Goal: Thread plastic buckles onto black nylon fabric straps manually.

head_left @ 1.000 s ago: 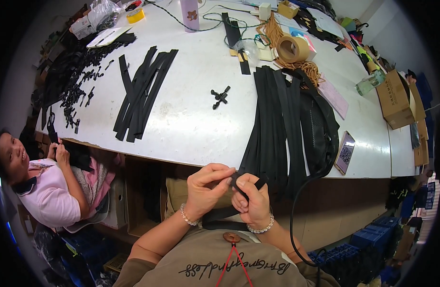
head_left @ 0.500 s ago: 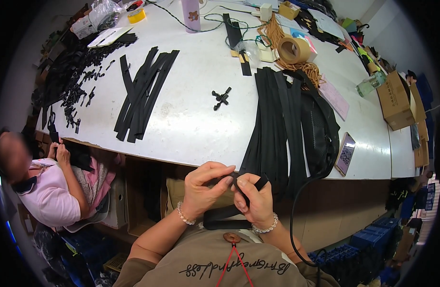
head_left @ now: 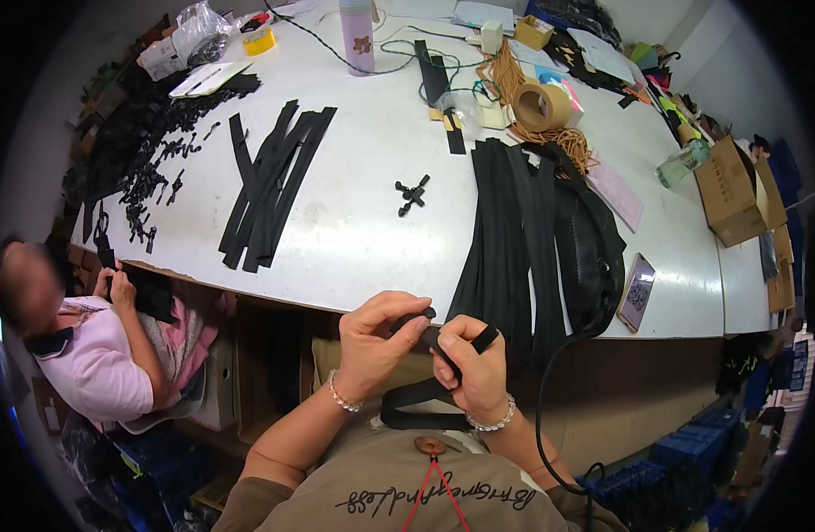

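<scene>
In front of my body, both hands are raised just off the near table edge. My left hand (head_left: 379,341) pinches a small black piece (head_left: 429,313), likely a zipper slider, between thumb and forefinger. Close beside it, my right hand (head_left: 471,365) is closed round a black zipper tape (head_left: 418,390); its end sticks up past the forefinger, and the rest loops below my wrists. More long black tapes (head_left: 501,239) lie over the table edge to the right. A few small black sliders with pulls (head_left: 412,195) sit mid-table.
Crossed black strips (head_left: 274,186) and scattered black sliders (head_left: 146,191) lie to the left. A black bag (head_left: 589,248), a phone (head_left: 637,293) and a tape roll (head_left: 540,106) are on the right. A black cable (head_left: 542,417) hangs by my right arm. A co-worker (head_left: 97,355) sits at left.
My left hand has moved slightly away from the right, and the small black piece in its fingertips now shows. The right hand keeps its grip. The view has shifted a little.
</scene>
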Available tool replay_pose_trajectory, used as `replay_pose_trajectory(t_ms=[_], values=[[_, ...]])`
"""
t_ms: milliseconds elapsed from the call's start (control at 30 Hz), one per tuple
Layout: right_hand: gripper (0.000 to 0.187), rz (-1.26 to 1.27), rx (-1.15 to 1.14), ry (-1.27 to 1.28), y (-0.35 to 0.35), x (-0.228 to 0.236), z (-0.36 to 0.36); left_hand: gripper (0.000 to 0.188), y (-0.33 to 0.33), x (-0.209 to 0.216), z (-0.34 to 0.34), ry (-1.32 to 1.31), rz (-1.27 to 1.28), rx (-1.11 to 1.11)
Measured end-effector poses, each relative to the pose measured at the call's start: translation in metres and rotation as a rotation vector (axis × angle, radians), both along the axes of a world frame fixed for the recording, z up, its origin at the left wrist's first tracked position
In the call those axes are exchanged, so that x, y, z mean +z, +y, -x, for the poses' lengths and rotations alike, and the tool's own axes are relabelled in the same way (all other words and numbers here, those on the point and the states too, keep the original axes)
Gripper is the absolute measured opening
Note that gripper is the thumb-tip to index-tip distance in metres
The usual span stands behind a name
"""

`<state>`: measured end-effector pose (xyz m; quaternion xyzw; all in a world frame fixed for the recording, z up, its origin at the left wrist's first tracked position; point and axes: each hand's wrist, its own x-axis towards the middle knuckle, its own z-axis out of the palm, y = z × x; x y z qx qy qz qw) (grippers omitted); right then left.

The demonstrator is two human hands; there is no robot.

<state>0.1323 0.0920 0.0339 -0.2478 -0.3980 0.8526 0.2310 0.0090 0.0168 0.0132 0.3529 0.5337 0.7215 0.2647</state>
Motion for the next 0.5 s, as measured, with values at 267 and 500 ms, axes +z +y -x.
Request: replay_pose_trajectory(t_ms=[267, 500], values=[[0.014, -0.092, -0.061, 0.108, 0.002, 0.009, 0.009, 0.023, 0.009, 0.010, 0.005, 0.013, -0.119, -0.012], [0.013, -0.239, -0.138, 0.182, 0.008, 0.033, 0.019, 0.023, 0.017, 0.037, 0.009, 0.034, -0.207, -0.033]])
